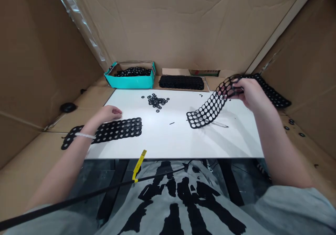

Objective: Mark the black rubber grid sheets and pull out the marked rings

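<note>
Right fingers: pinching the far end of the holed black strip [212,108], thumb and fingertips closing on it.
Right hand [250,91]: lifting that end at the right, the near end resting on the white board [162,142].
Left fingers: curling inward; whether the tips are meeting, I cannot tell.
Left hand [107,114]: hovering or resting, hard to say which, just beyond the patterned black sheet [128,128] at the left.
Wristband [85,135]: circling the left wrist, pale, above the sheet.
Pen [220,124]: lying partly behind the strip.
Small black rings [157,101]: clustering on the board's far half, between the hands.
Teal box [133,83]: holding black pieces, far left.
Black stack [181,82]: lying right of the box.
Dark sheet [278,98]: lying far right, beyond the right hand.
</note>
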Action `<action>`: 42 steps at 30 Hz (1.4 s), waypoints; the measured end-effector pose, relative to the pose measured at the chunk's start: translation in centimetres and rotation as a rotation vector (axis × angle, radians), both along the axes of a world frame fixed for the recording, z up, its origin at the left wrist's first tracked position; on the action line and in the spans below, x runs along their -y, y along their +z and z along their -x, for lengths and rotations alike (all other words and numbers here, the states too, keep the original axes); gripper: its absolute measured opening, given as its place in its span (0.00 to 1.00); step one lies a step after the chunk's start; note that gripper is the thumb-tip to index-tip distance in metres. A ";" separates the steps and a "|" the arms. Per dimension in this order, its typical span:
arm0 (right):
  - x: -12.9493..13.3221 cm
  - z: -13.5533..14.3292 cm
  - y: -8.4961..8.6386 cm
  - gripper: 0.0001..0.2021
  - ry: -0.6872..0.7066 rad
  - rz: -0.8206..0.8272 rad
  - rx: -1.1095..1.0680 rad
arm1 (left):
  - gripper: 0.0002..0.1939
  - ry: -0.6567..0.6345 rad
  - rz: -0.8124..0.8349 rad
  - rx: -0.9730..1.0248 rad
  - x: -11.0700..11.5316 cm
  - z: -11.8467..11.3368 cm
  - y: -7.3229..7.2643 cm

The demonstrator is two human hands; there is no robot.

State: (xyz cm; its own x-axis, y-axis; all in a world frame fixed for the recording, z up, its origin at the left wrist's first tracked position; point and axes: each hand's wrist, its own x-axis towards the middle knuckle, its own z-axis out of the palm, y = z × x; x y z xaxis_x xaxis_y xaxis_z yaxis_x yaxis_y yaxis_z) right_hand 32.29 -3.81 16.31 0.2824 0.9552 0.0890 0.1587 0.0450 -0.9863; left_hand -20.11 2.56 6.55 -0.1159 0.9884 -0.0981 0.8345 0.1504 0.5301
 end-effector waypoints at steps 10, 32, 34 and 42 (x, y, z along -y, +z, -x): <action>-14.8 7.7 8.1 0.15 0.288 -0.018 -0.294 | 0.05 -0.321 -0.117 0.439 -7.7 -11.5 -1.1; -26.7 0.2 -10.7 0.07 0.085 0.291 -0.199 | 0.23 -1.006 -0.229 0.077 1.1 -21.1 -2.2; -26.9 -0.4 -10.2 0.08 0.105 0.320 -0.116 | 0.22 -1.064 -0.240 0.010 1.7 -23.1 -2.7; -26.3 -1.6 -11.3 0.06 0.017 0.247 0.199 | 0.11 -1.048 -0.247 -0.027 0.1 -25.7 -4.2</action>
State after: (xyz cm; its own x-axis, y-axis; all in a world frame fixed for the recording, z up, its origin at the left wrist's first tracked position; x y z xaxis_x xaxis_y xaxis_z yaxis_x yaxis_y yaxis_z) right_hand 33.89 22.54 5.01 0.2668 0.9592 -0.0939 0.3511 -0.1874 -0.9174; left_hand 5.64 2.46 2.40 0.8009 0.5889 0.1083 0.4973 -0.7550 0.4274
